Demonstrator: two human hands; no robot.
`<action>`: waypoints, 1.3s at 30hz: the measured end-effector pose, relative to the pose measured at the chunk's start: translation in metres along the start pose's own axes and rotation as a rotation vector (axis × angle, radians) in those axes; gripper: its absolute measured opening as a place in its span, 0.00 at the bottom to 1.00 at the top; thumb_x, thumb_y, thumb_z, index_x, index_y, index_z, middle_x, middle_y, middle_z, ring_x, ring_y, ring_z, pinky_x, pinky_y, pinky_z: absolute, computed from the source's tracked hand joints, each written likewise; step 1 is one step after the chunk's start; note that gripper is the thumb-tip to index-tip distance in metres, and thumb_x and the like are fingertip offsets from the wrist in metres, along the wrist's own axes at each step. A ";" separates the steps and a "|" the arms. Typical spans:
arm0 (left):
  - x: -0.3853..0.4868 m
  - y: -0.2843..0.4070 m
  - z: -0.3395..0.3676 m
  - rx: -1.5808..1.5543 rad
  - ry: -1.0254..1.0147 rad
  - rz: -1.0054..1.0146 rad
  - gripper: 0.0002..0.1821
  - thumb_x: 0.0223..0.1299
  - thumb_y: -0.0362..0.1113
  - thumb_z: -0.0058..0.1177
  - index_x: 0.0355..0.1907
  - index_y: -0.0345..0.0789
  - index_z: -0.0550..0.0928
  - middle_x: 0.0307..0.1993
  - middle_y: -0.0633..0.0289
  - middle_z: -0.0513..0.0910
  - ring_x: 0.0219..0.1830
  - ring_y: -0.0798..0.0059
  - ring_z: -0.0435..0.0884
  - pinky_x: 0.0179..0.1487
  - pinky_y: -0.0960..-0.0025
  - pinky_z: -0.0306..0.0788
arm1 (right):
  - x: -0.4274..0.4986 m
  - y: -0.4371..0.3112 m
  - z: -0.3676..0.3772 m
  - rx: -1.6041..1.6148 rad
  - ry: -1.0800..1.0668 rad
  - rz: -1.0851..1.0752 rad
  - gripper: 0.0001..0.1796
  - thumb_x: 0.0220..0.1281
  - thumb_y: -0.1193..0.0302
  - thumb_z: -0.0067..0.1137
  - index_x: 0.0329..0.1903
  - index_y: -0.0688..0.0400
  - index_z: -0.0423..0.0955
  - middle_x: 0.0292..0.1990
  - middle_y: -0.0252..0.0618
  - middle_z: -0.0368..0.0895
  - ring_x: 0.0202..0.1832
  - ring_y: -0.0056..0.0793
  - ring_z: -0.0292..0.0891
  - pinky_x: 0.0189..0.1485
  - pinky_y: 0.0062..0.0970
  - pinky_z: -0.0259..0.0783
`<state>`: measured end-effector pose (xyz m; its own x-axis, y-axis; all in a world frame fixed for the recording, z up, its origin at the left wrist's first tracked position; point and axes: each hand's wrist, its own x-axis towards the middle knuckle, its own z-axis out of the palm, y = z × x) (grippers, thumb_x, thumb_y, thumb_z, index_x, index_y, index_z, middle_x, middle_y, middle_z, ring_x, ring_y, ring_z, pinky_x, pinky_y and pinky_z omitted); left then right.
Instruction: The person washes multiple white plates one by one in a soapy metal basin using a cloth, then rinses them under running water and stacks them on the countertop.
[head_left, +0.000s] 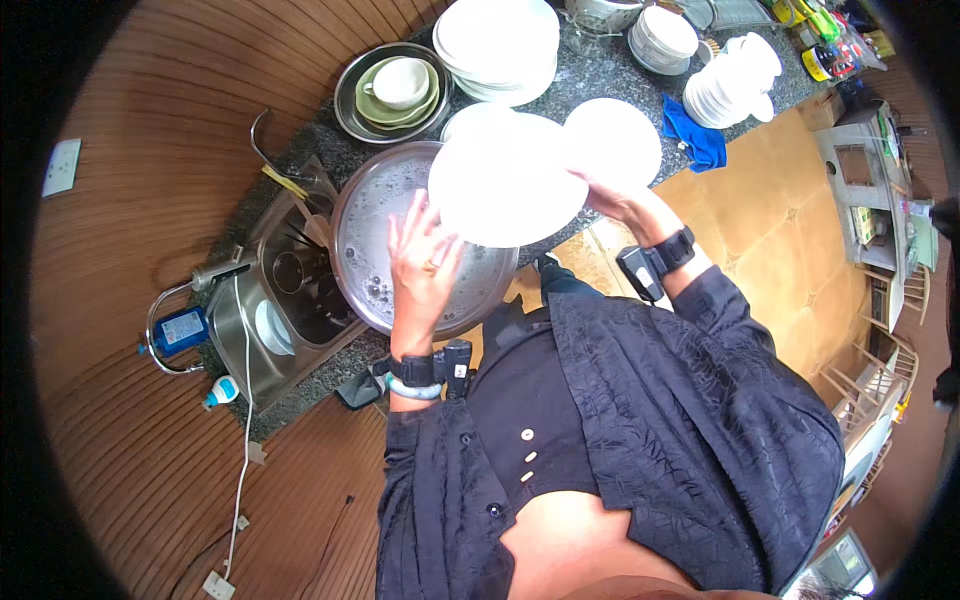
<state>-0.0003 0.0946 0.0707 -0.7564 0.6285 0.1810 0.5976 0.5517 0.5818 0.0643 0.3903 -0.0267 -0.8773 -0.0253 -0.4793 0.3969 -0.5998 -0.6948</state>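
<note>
A round white plate (506, 180), washed out by glare, is tilted above the right side of a wide metal basin (360, 309). My right hand (621, 204) grips the plate at its right rim. Beside its lower left edge is my left hand (421, 262), fingers spread over the soapy water (375, 217); whether the fingertips touch the plate cannot be made out. Another white plate (615, 139) lies on the counter behind my right hand. Part of a further white dish (469, 116) shows behind the held plate.
A stack of white plates (495, 45) and a dark-rimmed bowl (351, 124) with green dishes and a cup (401, 82) stand behind the basin. A steel sink (240, 322) is at left. Stacked white dishes (720, 94) and a blue cloth (697, 139) sit near the counter's edge.
</note>
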 end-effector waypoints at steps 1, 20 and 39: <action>-0.001 -0.006 0.008 0.034 0.087 -0.034 0.18 0.55 0.31 0.58 0.52 0.39 0.82 0.58 0.56 0.78 0.62 0.57 0.73 0.73 0.52 0.52 | -0.007 0.005 -0.019 0.027 0.065 -0.059 0.27 0.65 0.66 0.60 0.63 0.62 0.67 0.58 0.43 0.74 0.55 0.33 0.74 0.58 0.37 0.72; -0.073 -0.132 0.068 0.190 0.299 -0.858 0.28 0.52 0.30 0.56 0.58 0.26 0.74 0.54 0.38 0.72 0.60 0.42 0.69 0.65 0.54 0.62 | -0.023 0.006 -0.171 -0.719 0.911 0.020 0.26 0.65 0.50 0.55 0.33 0.63 0.82 0.25 0.41 0.84 0.22 0.25 0.79 0.33 0.27 0.77; -0.082 -0.165 0.054 -0.982 0.336 -1.209 0.19 0.58 0.39 0.63 0.45 0.25 0.81 0.36 0.58 0.84 0.34 0.74 0.80 0.39 0.74 0.72 | 0.039 0.042 0.131 -1.595 -0.078 -0.655 0.27 0.57 0.70 0.60 0.61 0.49 0.68 0.57 0.57 0.70 0.53 0.52 0.75 0.52 0.44 0.75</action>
<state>-0.0227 -0.0184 -0.0824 -0.7385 -0.1152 -0.6643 -0.6667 -0.0219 0.7450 0.0118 0.2600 -0.0041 -0.9804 -0.1844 0.0695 -0.1904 0.7950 -0.5760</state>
